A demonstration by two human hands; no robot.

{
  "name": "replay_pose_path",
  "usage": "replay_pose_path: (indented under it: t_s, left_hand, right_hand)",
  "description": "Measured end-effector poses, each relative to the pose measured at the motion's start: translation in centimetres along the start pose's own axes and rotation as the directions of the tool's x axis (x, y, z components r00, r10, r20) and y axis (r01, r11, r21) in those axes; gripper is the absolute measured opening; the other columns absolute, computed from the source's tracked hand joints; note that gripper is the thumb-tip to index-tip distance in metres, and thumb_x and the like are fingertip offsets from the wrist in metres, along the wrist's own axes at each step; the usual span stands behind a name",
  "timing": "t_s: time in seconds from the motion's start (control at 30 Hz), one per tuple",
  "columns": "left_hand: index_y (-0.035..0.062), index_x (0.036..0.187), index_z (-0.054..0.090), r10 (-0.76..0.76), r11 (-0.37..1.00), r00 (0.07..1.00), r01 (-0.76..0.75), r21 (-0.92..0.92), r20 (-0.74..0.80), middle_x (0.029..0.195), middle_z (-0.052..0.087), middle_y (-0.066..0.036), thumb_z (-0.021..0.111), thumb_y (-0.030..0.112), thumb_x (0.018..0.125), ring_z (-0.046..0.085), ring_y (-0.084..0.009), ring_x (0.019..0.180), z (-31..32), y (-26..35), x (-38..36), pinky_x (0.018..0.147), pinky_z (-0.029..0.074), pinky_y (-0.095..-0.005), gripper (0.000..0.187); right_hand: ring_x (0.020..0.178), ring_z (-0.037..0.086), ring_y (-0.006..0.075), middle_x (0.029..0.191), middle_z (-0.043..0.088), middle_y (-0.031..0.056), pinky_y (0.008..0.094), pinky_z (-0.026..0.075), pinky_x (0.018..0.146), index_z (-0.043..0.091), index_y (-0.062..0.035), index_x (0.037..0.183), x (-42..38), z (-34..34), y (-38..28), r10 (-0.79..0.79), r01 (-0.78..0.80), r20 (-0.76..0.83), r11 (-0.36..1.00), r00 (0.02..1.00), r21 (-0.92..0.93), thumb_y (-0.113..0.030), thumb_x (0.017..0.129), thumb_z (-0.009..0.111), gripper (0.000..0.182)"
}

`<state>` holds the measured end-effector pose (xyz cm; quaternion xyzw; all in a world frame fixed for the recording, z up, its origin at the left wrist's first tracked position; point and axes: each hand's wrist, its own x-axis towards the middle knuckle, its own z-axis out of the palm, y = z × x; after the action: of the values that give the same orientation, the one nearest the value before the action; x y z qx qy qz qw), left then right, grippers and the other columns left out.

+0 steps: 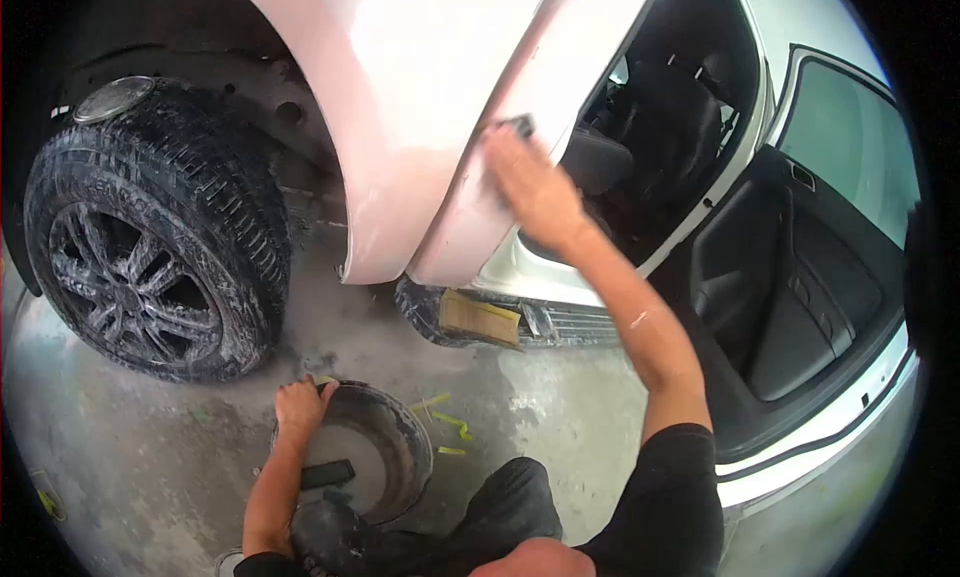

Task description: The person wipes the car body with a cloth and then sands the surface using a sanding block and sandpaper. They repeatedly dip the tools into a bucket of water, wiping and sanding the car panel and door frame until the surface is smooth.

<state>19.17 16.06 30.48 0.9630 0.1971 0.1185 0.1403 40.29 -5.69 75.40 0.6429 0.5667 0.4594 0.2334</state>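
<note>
My right hand presses a small dark sanding block against the pale pink car panel, left hand gripping the round grey water bucket rim; leaning could tip it.

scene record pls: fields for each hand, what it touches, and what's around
right hand: pressing a dark sanding block against the pinkish car panel
left hand: gripping the rim of a bucket
bucket contents: cloudy water, a dark block in it
nearby: front wheel, open car door, yellow tape scraps on the concrete floor
</note>
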Motion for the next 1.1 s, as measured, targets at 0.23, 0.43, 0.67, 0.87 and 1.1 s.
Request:
replay_pose_path:
  t_s: [0.23,0.43,0.67,0.87,1.1]
  left_hand:
    - [0.002,0.095,0.071,0.002,1.0,1.0,-0.002,-0.009,-0.009,0.076,0.073,-0.016,0.05,0.067,0.098,0.073,-0.0343,0.073,0.2,-0.2,0.1,0.078,0.054,-0.0446,0.068]
    - [0.002,0.095,0.072,-0.01,1.0,1.0,0.01,-0.012,0.01,0.076,0.073,-0.016,0.05,0.067,0.098,0.073,-0.0348,0.074,-0.8,0.0,0.1,0.078,0.055,-0.044,0.068]
    - [0.0025,0.096,0.071,-0.024,0.999,1.0,0.024,-0.03,0.001,0.078,0.074,-0.016,0.051,0.066,0.098,0.073,-0.0335,0.076,-0.8,0.0,0.2,0.078,0.055,-0.044,0.067]
    - [0.0017,0.096,0.071,-0.027,0.999,1.0,0.027,-0.039,-0.015,0.079,0.074,-0.016,0.054,0.065,0.096,0.074,-0.0329,0.077,-0.6,0.0,-0.3,0.078,0.055,-0.0443,0.066]
    - [0.0006,0.093,0.072,0.0,0.999,0.999,-0.002,-0.051,-0.047,0.075,0.073,-0.018,0.054,0.067,0.096,0.073,-0.0353,0.073,-0.7,-0.4,-0.2,0.075,0.055,-0.0455,0.069]
  right_hand:
    - [0.144,0.048,0.0317,0.153,0.052,0.0163,0.0512,0.032,0.124,0.052,0.0006,0.146,0.5,-1.5,1.9,-0.135,0.134,0.023,0.989,0.991,0.068,-0.005,0.089,0.058,0.058]
    - [0.146,0.045,0.0295,0.155,0.049,0.0172,0.0462,0.033,0.125,0.055,0.0039,0.141,-1.8,1.6,-4.4,-0.365,0.321,0.233,0.925,0.901,0.205,-0.011,0.094,0.056,0.049]
    - [0.15,0.039,0.0283,0.16,0.043,0.015,0.0483,0.031,0.125,0.049,0.003,0.148,-2.2,2.2,-1.8,-0.213,0.196,0.114,0.97,0.97,0.142,-0.007,0.089,0.061,0.06]
    - [0.147,0.044,0.0281,0.156,0.049,0.0175,0.0482,0.033,0.124,0.056,0.0027,0.14,1.6,-2.1,3.2,-0.174,0.168,0.089,0.983,0.981,0.075,-0.013,0.096,0.055,0.047]
    - [0.146,0.046,0.0292,0.153,0.052,0.0161,0.0455,0.036,0.123,0.055,0.0024,0.143,-1.8,1.6,-3.0,-0.343,0.292,0.172,0.918,0.923,0.267,-0.007,0.092,0.058,0.052]
